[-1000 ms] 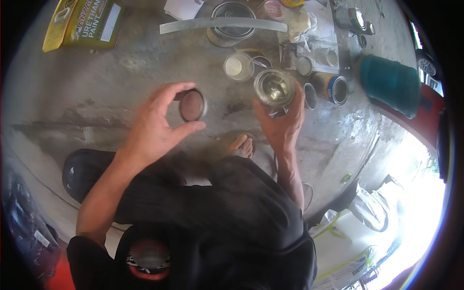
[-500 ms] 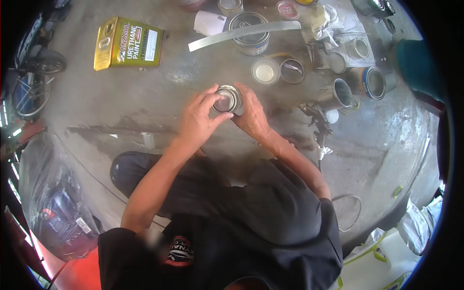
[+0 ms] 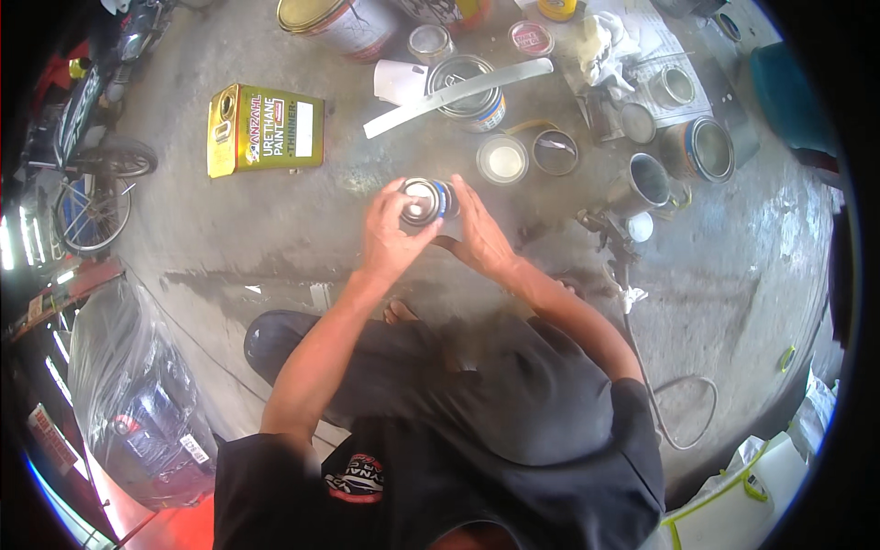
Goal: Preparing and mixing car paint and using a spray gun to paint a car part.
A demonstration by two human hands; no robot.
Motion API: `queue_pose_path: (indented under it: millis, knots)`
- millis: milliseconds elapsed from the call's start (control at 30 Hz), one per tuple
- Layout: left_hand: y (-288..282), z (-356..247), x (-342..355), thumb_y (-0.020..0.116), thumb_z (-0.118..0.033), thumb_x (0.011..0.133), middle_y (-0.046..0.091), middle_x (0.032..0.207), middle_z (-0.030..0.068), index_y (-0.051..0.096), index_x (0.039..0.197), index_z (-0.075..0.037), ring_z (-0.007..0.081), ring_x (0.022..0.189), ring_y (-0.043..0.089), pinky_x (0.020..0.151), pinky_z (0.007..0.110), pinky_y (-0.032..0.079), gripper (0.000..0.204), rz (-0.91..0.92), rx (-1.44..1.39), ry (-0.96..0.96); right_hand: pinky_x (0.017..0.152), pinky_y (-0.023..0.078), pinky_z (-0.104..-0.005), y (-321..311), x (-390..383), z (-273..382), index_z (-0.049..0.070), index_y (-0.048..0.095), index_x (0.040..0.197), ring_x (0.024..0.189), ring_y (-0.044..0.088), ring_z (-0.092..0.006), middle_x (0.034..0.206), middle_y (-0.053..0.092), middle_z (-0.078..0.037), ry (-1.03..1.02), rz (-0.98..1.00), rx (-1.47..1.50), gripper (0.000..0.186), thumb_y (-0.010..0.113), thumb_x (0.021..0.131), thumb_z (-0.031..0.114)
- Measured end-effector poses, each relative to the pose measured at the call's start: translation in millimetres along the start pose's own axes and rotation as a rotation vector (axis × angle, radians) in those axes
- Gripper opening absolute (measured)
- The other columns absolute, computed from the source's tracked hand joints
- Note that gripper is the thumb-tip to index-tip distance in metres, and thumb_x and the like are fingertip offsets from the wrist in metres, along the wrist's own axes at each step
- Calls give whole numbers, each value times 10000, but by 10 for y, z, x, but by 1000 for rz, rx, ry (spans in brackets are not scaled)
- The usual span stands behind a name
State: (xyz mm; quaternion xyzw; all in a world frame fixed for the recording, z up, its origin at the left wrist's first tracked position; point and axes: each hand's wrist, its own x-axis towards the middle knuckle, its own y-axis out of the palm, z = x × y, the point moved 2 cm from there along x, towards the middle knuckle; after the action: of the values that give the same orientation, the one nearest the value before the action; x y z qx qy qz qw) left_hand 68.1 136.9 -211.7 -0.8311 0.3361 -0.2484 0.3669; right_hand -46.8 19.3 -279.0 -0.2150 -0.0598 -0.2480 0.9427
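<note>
A small can (image 3: 427,203) is gripped near its rim by the left hand (image 3: 392,231), the right hand (image 3: 484,236) held straight-fingered alongside; floor (image 3: 345,203) is seen between can and gold tin (image 3: 268,130).

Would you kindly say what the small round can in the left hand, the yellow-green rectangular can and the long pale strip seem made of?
Small round silver-and-blue can: likely glossy metal; its rim shines. Yellow-green rectangular can: probably printed metal, glossy; sharp edges, bright highlights. Long pale-grey strip: metal or plastic, smooth; its even sheen leaves that open.
</note>
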Motion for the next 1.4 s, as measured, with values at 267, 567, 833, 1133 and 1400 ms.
queue_pose_path:
  millis: [267,567,833,1133,1400]
  knots:
    - [-465,529,428,897,-154,666,642,1134,167,616,952,-52,329,1093,616,956,420,490,414,-224,204,-43,721,581,-389,-878,434,392,56,657,1097,910,658,-285,1046,608,-102,-192,-133,-343,328,754,787,96]
    - [-387,1106,998,919,-188,645,649,1059,184,610,929,-38,352,1066,595,903,457,484,445,-409,220,-79,512,511,-317,-148,1584,229,21,658,946,725,668,-193,896,575,-105,-373,150,-1051,166,652,802,104]
    - [-379,1225,1157,917,-220,683,621,1161,198,621,1065,-12,376,1158,573,985,460,457,527,-420,170,-20,523,509,-337,-459,1592,429,41,662,893,706,659,-207,862,576,-107,-430,31,-1196,126,644,808,133]
    - [-1043,858,657,844,-314,791,559,1355,230,495,1386,-12,339,1259,550,1070,435,439,752,-29,39,-140,696,561,-330,-1914,840,1115,29,732,1063,733,709,-311,967,721,-160,261,-272,-200,173,632,935,91]
    - [-1333,927,108,802,-386,833,571,1340,229,492,1380,30,334,1223,563,1025,418,460,754,453,-118,-627,645,538,-378,-1324,647,437,24,695,1045,782,681,-346,959,684,-189,9,-72,-341,150,639,922,89]
